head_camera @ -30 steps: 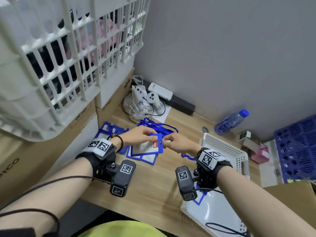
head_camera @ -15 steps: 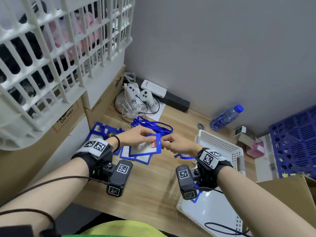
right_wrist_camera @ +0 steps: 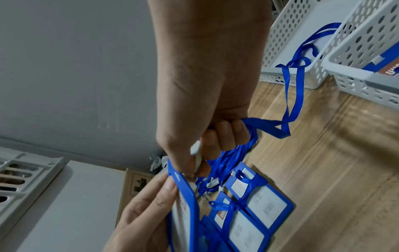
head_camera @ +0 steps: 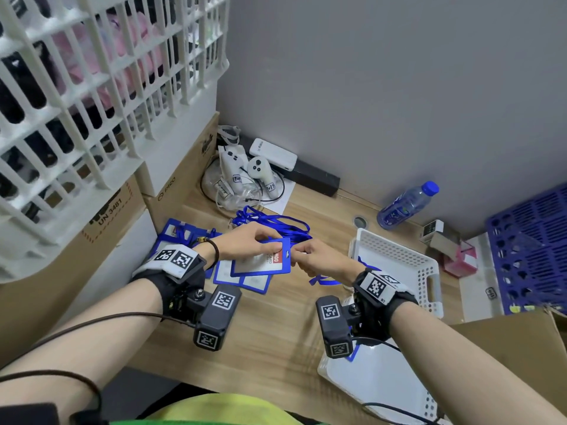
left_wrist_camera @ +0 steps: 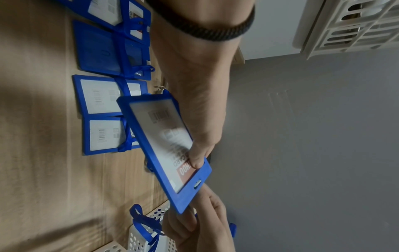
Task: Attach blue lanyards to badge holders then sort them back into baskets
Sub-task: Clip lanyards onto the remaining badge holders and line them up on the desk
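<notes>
My left hand (head_camera: 245, 243) pinches a blue badge holder (head_camera: 260, 262) above the desk, thumb on its face (left_wrist_camera: 164, 136). At the holder's slotted end my right hand (head_camera: 313, 256) grips a blue lanyard (right_wrist_camera: 287, 105) and holds its white clip (right_wrist_camera: 197, 156) against the slot. The lanyard's loop trails back toward a white perforated basket (head_camera: 395, 262). Several blue badge holders (head_camera: 239, 279) with lanyards tied on lie flat on the desk under my hands. A heap of loose blue lanyards (head_camera: 273, 223) lies behind them.
A second white basket (head_camera: 377, 381) sits at the front right, holding a badge. Cardboard boxes (head_camera: 171, 191) and a big white crate (head_camera: 92, 87) stand at left. Controllers (head_camera: 245, 173), a water bottle (head_camera: 408, 205), a blue crate (head_camera: 530, 250) and small boxes (head_camera: 441, 237) line the wall.
Both hands keep their hold on the badge holder and the lanyard clip; the view has shifted slightly, and the hands have barely moved.
</notes>
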A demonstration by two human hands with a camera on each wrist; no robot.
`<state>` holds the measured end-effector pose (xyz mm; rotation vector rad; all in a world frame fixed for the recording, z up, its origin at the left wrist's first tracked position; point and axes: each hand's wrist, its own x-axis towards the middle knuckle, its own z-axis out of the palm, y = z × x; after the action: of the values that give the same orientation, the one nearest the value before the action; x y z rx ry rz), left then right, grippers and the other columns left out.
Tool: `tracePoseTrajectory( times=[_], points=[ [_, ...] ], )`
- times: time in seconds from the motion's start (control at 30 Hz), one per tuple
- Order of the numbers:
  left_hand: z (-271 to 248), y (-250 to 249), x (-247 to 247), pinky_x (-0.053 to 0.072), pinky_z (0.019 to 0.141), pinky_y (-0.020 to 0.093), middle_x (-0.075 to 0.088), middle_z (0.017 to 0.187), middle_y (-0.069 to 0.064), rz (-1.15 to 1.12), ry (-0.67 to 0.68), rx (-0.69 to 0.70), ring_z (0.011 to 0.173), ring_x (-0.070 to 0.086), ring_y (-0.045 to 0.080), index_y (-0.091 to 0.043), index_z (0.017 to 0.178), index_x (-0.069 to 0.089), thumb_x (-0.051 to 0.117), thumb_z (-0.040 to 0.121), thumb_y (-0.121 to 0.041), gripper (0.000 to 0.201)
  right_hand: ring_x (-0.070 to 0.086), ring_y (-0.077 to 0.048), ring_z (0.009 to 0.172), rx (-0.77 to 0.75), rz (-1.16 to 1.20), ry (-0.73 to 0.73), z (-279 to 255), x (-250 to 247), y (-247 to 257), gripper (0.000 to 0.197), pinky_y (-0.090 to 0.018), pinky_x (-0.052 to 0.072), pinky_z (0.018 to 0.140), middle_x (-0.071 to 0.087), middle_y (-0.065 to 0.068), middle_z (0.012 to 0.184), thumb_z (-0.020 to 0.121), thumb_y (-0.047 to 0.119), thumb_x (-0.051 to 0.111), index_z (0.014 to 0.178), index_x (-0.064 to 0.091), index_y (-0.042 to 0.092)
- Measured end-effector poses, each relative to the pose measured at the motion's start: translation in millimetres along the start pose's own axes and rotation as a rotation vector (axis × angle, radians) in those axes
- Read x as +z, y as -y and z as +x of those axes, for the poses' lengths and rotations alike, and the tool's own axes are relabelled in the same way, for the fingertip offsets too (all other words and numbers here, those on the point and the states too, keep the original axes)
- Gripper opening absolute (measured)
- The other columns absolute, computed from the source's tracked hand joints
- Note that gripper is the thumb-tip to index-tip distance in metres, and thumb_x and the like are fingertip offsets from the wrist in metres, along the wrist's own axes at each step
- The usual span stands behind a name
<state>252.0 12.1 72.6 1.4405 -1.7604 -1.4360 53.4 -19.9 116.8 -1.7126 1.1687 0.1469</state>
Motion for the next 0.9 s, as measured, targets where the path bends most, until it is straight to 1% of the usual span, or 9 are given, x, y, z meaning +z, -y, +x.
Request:
tracePoseTrajectory(
  times=[0.1,0.17,0.23,0.37,0.47,0.53,0.63,0.73,0.9],
  points=[
    [6,4,-3,0.050,0.084,0.025,0.069,0.099,-0.011,0.075,-0.028,-0.023,0.091,0.062,0.004,-0.037,0.100,0.067,0.060,0.091,-0.040,0.012,0.034,-0.006,0.045,-0.023,-0.017,-0.020,0,-1,-1,0.026,-0.018,0.033,0.048,0.042,0.007,0.054,0.094,0.022,0.051,0.069,0.056,0.013],
    [10,9,-4,0.049,0.092,0.035,0.065,0.105,-0.015,0.175,-0.057,-0.062,0.099,0.059,0.006,-0.050,0.097,0.063,0.054,0.081,-0.058,0.019,0.037,-0.003,0.046,-0.051,-0.036,-0.051,-1,-3,-1,0.024,-0.019,0.034,0.050,0.046,0.006,0.058,0.092,0.019,0.051,0.069,0.058,0.013],
    [10,9,-5,0.047,0.094,0.039,0.064,0.107,-0.017,0.202,-0.067,-0.082,0.102,0.057,0.006,-0.054,0.095,0.060,0.049,0.073,-0.067,0.027,0.038,-0.001,0.045,-0.070,-0.026,-0.069,-1,-7,-1,0.024,-0.018,0.033,0.049,0.047,0.012,0.055,0.091,0.018,0.052,0.068,0.059,0.015],
    [11,2,-2,0.049,0.090,0.039,0.067,0.099,-0.021,0.193,-0.066,-0.055,0.096,0.060,0.005,-0.051,0.093,0.063,0.052,0.077,-0.058,0.021,0.036,-0.007,0.050,-0.019,0.008,-0.019,3,-6,-3,0.024,-0.020,0.032,0.049,0.045,0.009,0.058,0.094,0.021,0.050,0.071,0.057,0.016],
    [12,3,0,0.050,0.090,0.038,0.069,0.100,-0.020,0.176,-0.073,-0.047,0.097,0.062,0.003,-0.046,0.098,0.067,0.054,0.080,-0.054,0.023,0.026,-0.010,0.051,0.047,0.154,0.048,4,-2,0,0.019,-0.022,0.023,0.048,0.037,0.004,0.061,0.095,0.018,0.045,0.077,0.049,0.016],
    [12,4,1,0.049,0.092,0.037,0.069,0.103,-0.019,0.177,-0.080,-0.047,0.099,0.061,0.003,-0.040,0.104,0.068,0.058,0.086,-0.051,0.024,0.023,-0.010,0.051,0.050,0.216,0.062,4,0,2,0.022,-0.022,0.020,0.049,0.034,0.006,0.060,0.096,0.027,0.045,0.076,0.046,0.019],
    [13,6,3,0.047,0.094,0.033,0.068,0.107,-0.017,0.181,-0.074,-0.045,0.101,0.059,0.003,-0.035,0.111,0.068,0.059,0.089,-0.048,0.027,0.027,-0.008,0.051,0.048,0.143,0.023,6,2,-1,0.030,-0.020,0.024,0.048,0.037,0.008,0.061,0.095,0.043,0.049,0.074,0.046,0.021],
    [12,8,1,0.048,0.091,0.032,0.068,0.105,-0.016,0.191,-0.077,-0.073,0.101,0.060,0.005,-0.037,0.109,0.067,0.058,0.090,-0.045,0.023,0.030,-0.009,0.054,0.063,0.090,0.027,12,2,-7,0.022,-0.022,0.026,0.051,0.041,0.004,0.067,0.096,0.025,0.047,0.076,0.051,0.019],
    [8,11,-3,0.049,0.089,0.035,0.069,0.096,-0.017,0.221,-0.074,-0.101,0.094,0.061,0.007,-0.040,0.102,0.068,0.058,0.088,-0.048,0.019,0.034,-0.007,0.048,0.020,0.009,0.053,10,0,-7,0.027,-0.019,0.030,0.049,0.049,0.006,0.062,0.098,0.020,0.044,0.073,0.056,0.019]
  ],
)
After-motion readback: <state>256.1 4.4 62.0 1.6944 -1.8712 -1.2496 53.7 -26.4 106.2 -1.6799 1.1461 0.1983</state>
